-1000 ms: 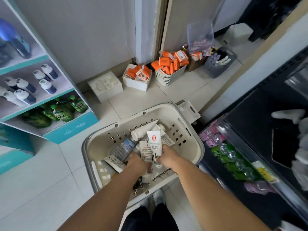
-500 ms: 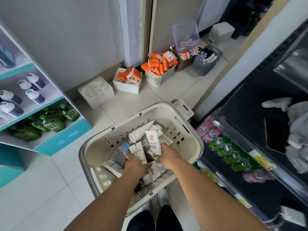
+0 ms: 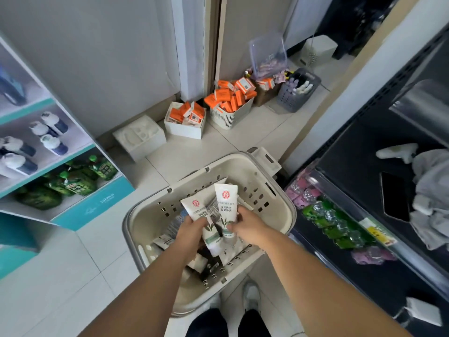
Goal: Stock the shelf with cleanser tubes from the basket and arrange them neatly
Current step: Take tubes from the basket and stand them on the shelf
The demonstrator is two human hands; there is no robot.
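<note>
A cream plastic basket (image 3: 272,203) stands on the tiled floor in front of my feet, with several cleanser tubes lying in it. My left hand (image 3: 190,231) grips one white tube (image 3: 198,209) with a red seal and a green leaf print, its flat end pointing up. My right hand (image 3: 245,226) holds a second matching white tube (image 3: 226,203) right beside it, also flat end up. Both tubes are lifted above the loose tubes (image 3: 167,239) in the basket. The dark shelf unit (image 3: 359,152) is on my right.
The dark shelf carries green and pink packets (image 3: 335,220), a black phone (image 3: 394,195) and grey cloth. A teal display (image 3: 73,181) with bottles stands on the left. Boxes and baskets of orange packs (image 3: 230,98) sit by the far wall.
Both hands have risen out of the basket with one tube each; the left hand's tube now stands up beside the right hand's. The view has shifted slightly.
</note>
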